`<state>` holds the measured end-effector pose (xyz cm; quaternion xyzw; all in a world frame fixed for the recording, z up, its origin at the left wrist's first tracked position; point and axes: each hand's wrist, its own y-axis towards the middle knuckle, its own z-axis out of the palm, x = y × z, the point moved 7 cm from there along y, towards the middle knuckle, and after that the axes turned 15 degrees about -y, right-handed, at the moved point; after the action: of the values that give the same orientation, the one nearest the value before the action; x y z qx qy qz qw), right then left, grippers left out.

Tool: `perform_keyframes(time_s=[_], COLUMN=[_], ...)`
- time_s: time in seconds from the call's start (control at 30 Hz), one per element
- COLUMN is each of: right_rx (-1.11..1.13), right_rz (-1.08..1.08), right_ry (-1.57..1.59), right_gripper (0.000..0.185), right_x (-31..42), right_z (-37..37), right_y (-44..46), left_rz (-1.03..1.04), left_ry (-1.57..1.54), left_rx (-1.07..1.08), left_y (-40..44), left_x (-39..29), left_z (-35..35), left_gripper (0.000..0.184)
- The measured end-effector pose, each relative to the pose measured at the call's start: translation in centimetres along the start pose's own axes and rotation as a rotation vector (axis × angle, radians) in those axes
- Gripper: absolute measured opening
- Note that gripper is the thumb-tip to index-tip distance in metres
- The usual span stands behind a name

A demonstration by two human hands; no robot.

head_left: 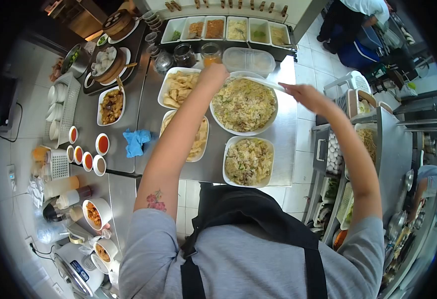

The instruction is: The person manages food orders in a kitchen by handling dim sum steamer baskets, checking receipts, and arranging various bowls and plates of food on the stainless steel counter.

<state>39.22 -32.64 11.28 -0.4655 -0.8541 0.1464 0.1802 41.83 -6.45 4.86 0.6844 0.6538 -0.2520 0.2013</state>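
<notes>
My left hand (214, 75) is closed at the far left rim of a large white bowl (277, 110) of fried rice (246, 104). Its fingertips are hidden, so what it holds, if anything, I cannot make out. Beyond it stands a glass jar (211, 52) with orange contents. To the right of the bowl's far rim, my right hand (305, 97) is closed on the end of a long white strip-like thing (273, 85), which reaches over the bowl; its kind is unclear. A smaller white dish of fried rice (248, 160) sits closer to my body.
Dishes of pale fried pieces (180, 85) lie left of the rice. Behind are topping trays (237, 30) and a clear lidded container (248, 61). Sauce cups (102, 143) and a blue cloth (136, 142) are at left. A person (360, 20) works at the far right.
</notes>
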Motion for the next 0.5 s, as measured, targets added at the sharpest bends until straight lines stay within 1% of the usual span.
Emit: perform_keyframes(time_s=[0.03,0.07,0.1,0.17,0.23,0.27,0.37,0.4,0.5], right_rx=[0.0,0.01,-0.122,-0.138,-0.312,-0.382,-0.386,-0.37,-0.246], right_rz=[0.044,0.135,0.111,0.269,0.293,0.288,0.331,0.331,0.291], right_ry=[0.066,0.193,0.233,0.4,0.429,0.504,0.705,0.701,0.529], right_gripper=[0.04,0.039,0.039,0.04,0.041,0.043,0.045,0.044,0.04], right_x=[-0.6,-0.5,-0.4,0.5,2.0,3.4,3.3,3.3,4.5], right_z=[1.8,3.2,4.3,6.3,9.3,9.3,8.9,8.2,6.2], right_y=[-0.9,-2.3,-3.2,-5.3,-6.9,-7.9,-9.5,-10.2,-11.1], left_rz=[-0.028,-0.009,-0.005,-0.003,0.001,-0.002,-0.004,0.011,-0.012], left_ry=[-0.004,0.042,0.051,0.066,0.006,-0.022,-0.027,-0.037,-0.008], left_rx=[0.058,0.053,0.051,0.039,-0.001,-0.022,-0.106,-0.103,-0.078], left_y=[0.6,1.0,0.9,-0.2,-1.9,-2.5,-3.2,-3.1,-3.2], left_x=[0.5,0.8,0.6,0.1,-0.5,-0.4,0.0,0.2,-0.1], left_z=[1.3,1.8,1.8,1.6,1.4,1.3,1.3,1.5,1.3], left_gripper=[0.02,0.021,0.021,0.021,0.019,0.018,0.02,0.023,0.022])
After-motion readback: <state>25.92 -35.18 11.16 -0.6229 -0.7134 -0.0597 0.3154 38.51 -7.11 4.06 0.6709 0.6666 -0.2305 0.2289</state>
